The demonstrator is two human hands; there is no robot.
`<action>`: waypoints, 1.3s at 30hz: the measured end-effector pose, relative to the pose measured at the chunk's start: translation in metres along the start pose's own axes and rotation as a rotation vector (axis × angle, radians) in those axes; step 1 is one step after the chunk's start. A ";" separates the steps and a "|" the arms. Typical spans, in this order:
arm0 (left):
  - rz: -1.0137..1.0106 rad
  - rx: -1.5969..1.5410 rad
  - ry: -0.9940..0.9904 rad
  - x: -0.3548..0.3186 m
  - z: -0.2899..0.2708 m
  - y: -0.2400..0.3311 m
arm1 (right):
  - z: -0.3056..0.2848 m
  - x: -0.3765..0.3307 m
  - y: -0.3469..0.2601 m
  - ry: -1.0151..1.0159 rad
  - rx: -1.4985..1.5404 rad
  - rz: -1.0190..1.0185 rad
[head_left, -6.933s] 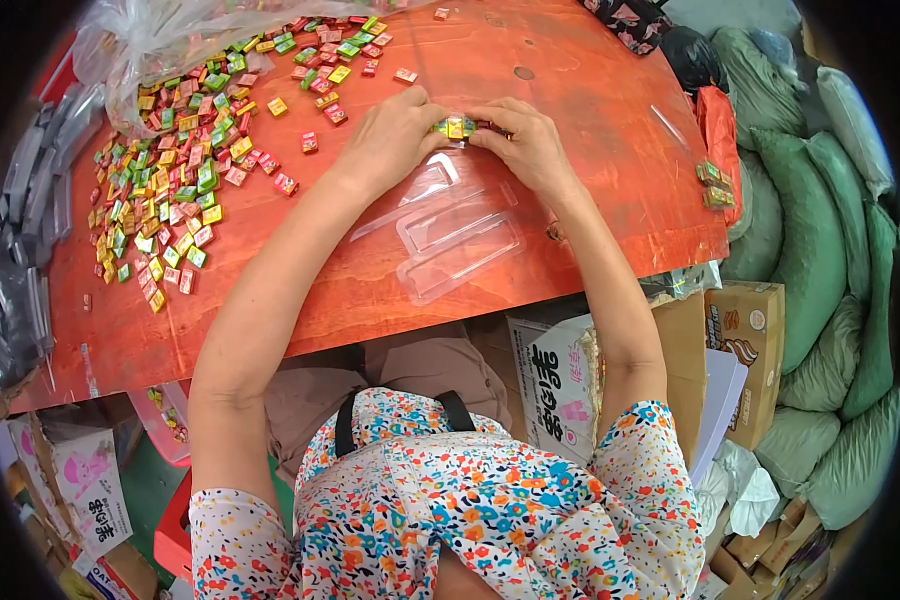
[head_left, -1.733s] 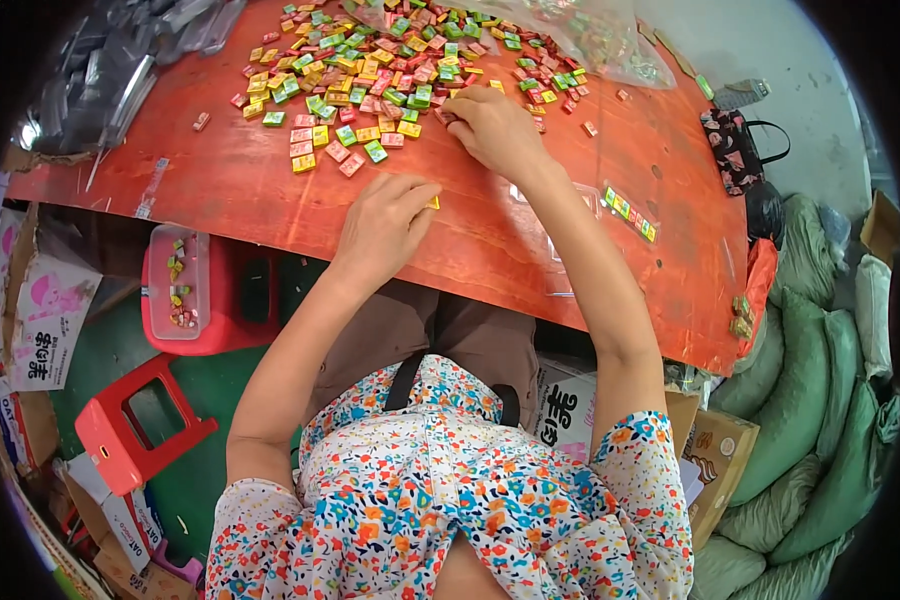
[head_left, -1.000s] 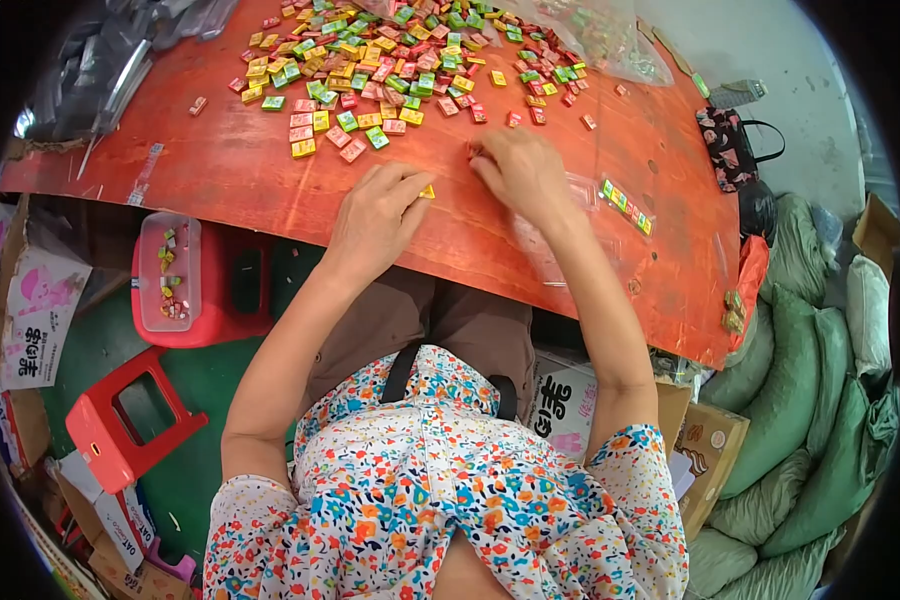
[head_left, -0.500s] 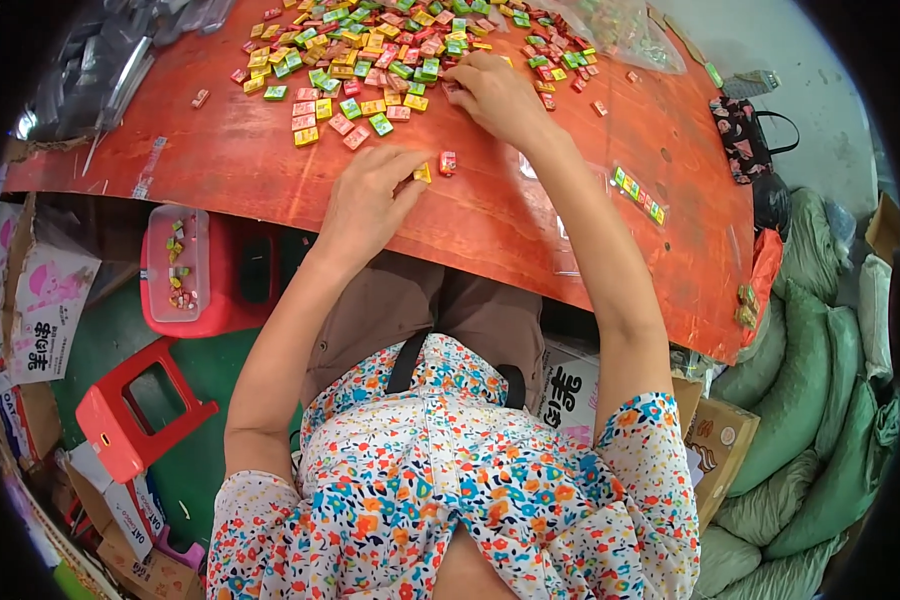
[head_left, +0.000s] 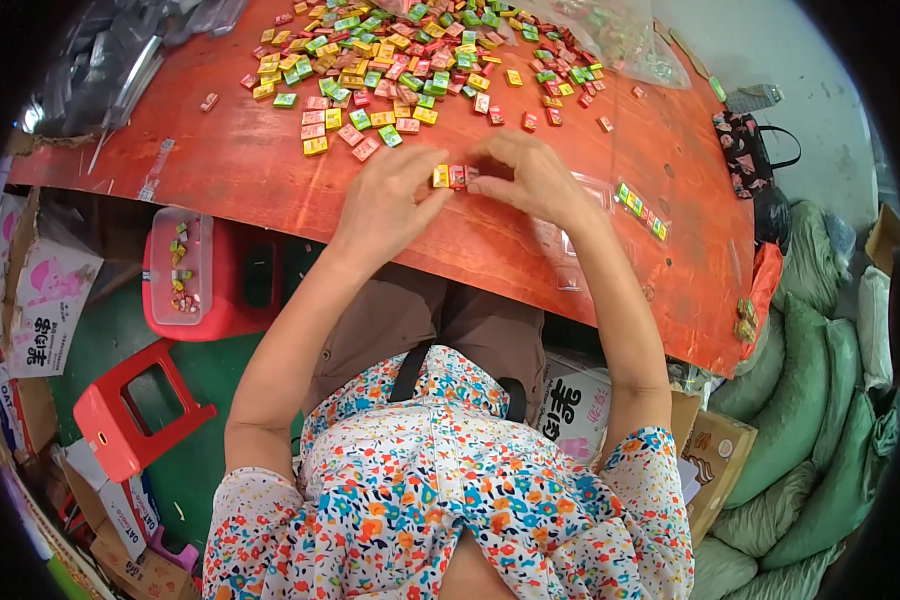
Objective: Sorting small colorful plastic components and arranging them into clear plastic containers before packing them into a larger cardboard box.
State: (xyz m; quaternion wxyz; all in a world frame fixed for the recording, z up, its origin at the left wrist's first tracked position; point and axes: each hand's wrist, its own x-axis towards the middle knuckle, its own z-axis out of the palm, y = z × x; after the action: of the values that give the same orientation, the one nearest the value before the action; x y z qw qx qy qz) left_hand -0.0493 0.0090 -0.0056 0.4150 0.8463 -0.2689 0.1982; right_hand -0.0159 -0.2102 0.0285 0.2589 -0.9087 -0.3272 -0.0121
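Note:
Near the table's front edge, my left hand (head_left: 388,200) is closed with thumb and fingertips at a small yellow box (head_left: 440,176). Right against it stands a small red box (head_left: 457,177), lined up in a short row between my two hands. My right hand (head_left: 530,178) pinches another small reddish box (head_left: 472,174) at the row's right end, partly covered by the fingers. Beyond the hands lies a wide heap of small yellow, green, red and pink boxes (head_left: 380,75) on the red table (head_left: 300,195).
A clear plastic tray (head_left: 568,270) lies under my right forearm. Right of it is a clear pack (head_left: 642,210) with a row of coloured boxes. Clear bags lie at the far right. A plastic tub (head_left: 182,268) sits on a red stool at left; green sacks (head_left: 805,400) are piled at right.
My right hand has come back from the heap toward my left hand with a reddish box. The yellow box and the red box, apart before, now stand side by side.

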 end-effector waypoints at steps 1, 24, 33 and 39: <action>-0.012 0.033 0.035 0.004 -0.002 -0.005 | -0.004 0.005 -0.001 0.036 0.047 0.063; 0.078 0.550 -0.114 0.063 0.016 -0.030 | -0.010 -0.016 0.007 0.039 -0.213 0.001; -0.118 0.212 -0.273 0.017 -0.021 0.002 | -0.016 -0.001 0.019 0.221 -0.068 0.142; 0.020 0.025 -0.180 0.027 -0.013 0.001 | -0.016 0.043 0.084 0.311 -0.425 0.104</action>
State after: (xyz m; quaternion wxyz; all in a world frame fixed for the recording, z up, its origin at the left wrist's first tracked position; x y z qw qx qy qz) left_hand -0.0308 0.0114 0.0173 0.3765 0.8631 -0.3110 0.1287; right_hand 0.0710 -0.2475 0.0113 0.1099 -0.9455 -0.2265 -0.2064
